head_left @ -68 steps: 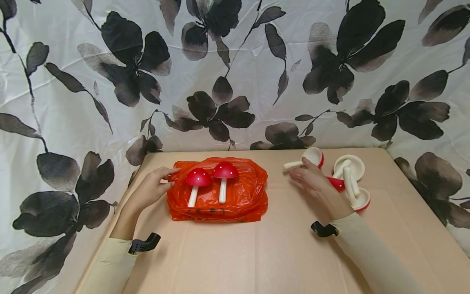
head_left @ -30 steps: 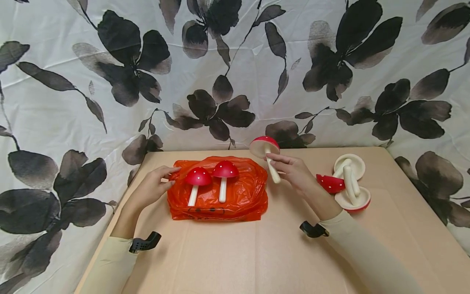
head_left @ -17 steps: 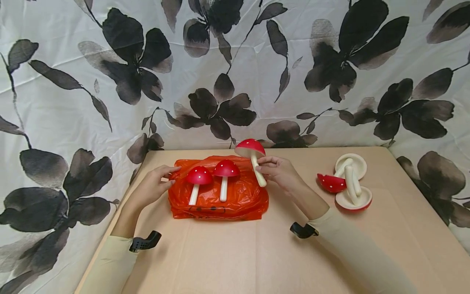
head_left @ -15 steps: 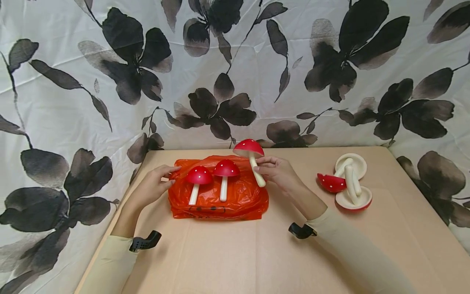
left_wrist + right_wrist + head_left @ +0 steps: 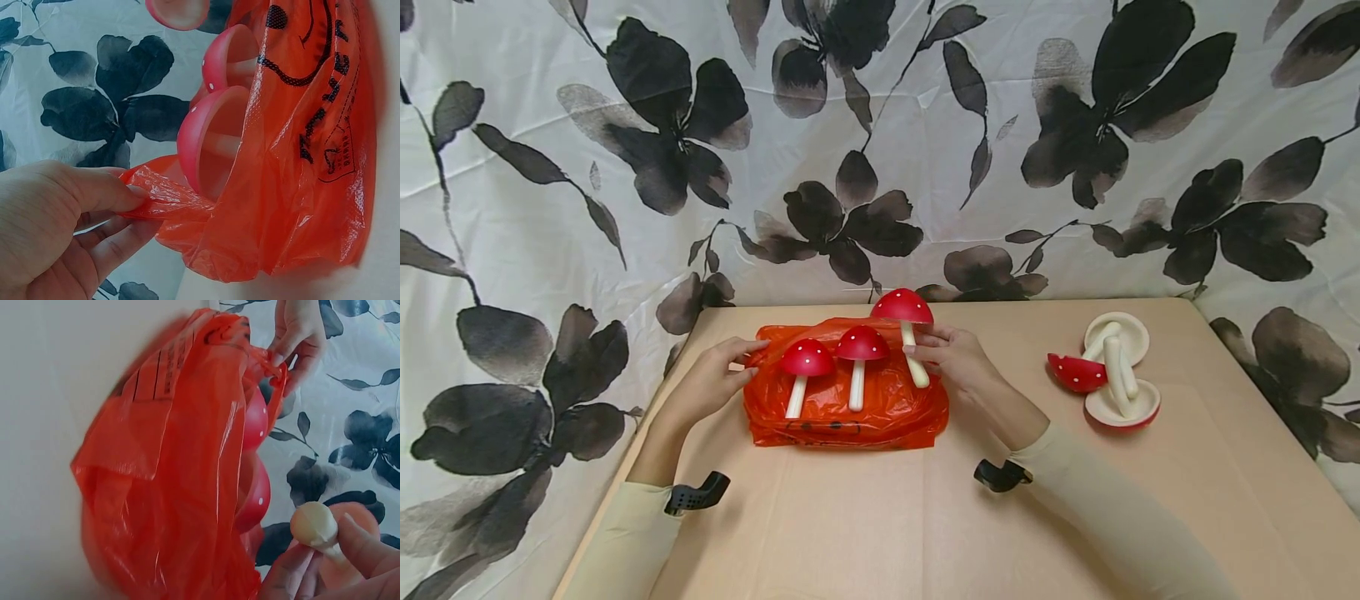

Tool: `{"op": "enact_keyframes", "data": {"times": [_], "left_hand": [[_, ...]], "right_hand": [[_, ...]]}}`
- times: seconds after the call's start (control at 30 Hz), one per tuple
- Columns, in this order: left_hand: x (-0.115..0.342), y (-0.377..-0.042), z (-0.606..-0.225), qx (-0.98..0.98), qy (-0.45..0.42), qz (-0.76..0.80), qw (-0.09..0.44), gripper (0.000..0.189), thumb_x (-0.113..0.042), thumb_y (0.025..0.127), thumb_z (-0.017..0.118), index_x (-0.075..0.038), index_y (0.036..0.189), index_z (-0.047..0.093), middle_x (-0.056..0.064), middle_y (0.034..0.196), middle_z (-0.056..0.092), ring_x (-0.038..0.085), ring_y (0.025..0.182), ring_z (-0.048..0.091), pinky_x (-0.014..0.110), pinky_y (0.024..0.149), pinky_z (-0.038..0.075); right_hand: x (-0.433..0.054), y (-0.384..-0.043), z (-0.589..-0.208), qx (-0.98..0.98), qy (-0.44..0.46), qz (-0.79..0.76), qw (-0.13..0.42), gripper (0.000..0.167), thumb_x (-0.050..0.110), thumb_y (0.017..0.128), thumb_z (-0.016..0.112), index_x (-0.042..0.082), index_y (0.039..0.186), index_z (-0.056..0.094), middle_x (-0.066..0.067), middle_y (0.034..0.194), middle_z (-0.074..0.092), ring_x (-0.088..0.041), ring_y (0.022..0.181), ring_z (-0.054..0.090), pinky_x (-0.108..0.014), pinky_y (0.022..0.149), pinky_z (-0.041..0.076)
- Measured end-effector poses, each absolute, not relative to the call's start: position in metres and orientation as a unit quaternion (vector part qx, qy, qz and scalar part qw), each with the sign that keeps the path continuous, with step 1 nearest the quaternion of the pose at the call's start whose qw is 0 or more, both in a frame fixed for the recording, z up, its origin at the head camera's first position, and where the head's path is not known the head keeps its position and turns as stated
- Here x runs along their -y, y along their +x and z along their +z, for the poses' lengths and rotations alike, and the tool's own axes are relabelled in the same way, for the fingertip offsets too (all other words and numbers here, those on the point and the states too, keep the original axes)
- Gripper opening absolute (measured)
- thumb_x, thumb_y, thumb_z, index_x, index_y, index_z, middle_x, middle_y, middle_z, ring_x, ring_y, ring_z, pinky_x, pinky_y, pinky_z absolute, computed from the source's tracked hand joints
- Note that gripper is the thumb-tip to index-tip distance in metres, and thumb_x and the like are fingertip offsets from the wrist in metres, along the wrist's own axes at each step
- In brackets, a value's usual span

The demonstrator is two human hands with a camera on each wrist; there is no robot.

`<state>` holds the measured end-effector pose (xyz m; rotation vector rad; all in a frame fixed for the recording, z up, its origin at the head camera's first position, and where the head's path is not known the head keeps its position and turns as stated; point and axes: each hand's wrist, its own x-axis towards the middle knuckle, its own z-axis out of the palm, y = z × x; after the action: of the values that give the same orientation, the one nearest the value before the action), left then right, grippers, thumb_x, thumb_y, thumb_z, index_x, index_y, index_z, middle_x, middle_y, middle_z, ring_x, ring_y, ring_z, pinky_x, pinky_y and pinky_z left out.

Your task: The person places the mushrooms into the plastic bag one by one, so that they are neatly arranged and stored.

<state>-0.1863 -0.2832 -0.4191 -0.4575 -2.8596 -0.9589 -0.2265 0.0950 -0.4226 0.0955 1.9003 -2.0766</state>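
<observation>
A red-orange plastic bag with black print rests on the table, its mouth wide. My left hand pinches the bag's left edge between thumb and fingers, as the left wrist view shows. Two toy mushrooms, a left one and a right one, sit in the mouth; their white-spotted red caps stick out in the wrist views. My right hand grips a third toy mushroom by its pale stem, cap up and away from me, over the bag's right part. In the right wrist view its stem end faces the camera.
Three more toy mushrooms lie in a cluster on the right of the table: one with its red cap showing, two with pale undersides, an upper one and a lower one. A flower-printed cloth hangs behind the wooden table.
My right hand took the mushroom from the cluster and carried it left to over the bag, its cap tipping so that the red top shows. My left hand has stayed at the bag's edge.
</observation>
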Motion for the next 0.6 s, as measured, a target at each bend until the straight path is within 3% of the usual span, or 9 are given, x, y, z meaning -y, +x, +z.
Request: {"op": "enact_keyframes", "data": {"times": [0.27,0.6], "left_hand": [[0.284,-0.186,-0.417,0.934,-0.153,-0.318,0.049,0.045,0.011,0.09,0.06,0.004,0.134,0.062,0.018,0.117,0.067,0.037,0.107,0.065,0.057,0.092,0.056],[0.285,-0.187,-0.416,0.931,-0.157,-0.325,0.049,0.045,0.012,0.09,0.057,0.004,0.135,0.062,0.019,0.117,0.066,0.038,0.106,0.066,0.057,0.091,0.057]], "right_hand": [[-0.083,-0.221,-0.425,-0.671,0.055,-0.717,0.181,0.053,0.014,0.093,0.074,0.008,0.142,0.056,-0.01,0.137,0.063,-0.031,0.122,0.062,-0.043,0.105,0.051],[-0.067,-0.221,-0.429,-0.658,0.072,-0.72,0.208,0.056,0.013,0.095,0.07,0.002,0.144,0.045,-0.013,0.142,0.053,-0.033,0.129,0.054,-0.046,0.107,0.05]]}}
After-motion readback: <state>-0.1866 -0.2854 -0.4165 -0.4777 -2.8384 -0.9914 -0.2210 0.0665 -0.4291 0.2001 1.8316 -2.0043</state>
